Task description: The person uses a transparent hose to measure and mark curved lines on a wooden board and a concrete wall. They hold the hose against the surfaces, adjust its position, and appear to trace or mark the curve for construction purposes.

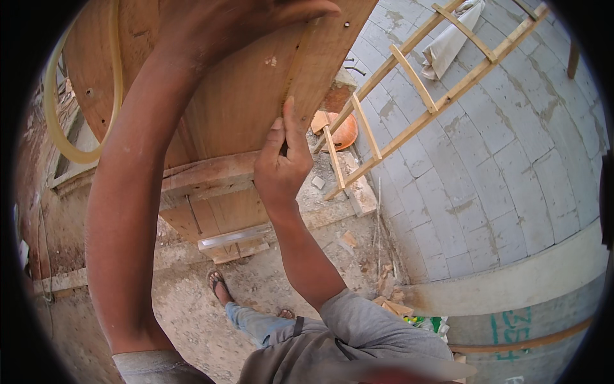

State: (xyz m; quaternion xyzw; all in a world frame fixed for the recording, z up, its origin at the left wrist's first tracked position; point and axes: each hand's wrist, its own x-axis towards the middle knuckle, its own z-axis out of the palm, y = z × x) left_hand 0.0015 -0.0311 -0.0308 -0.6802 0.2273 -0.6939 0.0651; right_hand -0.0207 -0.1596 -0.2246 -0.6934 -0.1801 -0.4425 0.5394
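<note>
A large brown plywood panel (pixel 224 96) fills the upper middle, standing over a wooden beam. A thin yellow measuring tape (pixel 297 61) runs along its face near the right edge. My right hand (pixel 284 157) is closed at the lower end of the tape, forefinger pointing up along it and thumb beside. Something dark shows between thumb and forefinger. High at the top edge, my left hand (pixel 256 14) reaches across the panel, one digit stretched out near the tape's upper end. Its other fingers lie out of view.
A wooden ladder (pixel 441 102) leans by a grey block wall (pixel 499 166) on the right, with a pale sheet (pixel 453 40) behind. An orange basin (pixel 342 132) sits beyond the panel. A clear hose (pixel 51 109) loops at left. A metal bar (pixel 233 235) lies below the beam.
</note>
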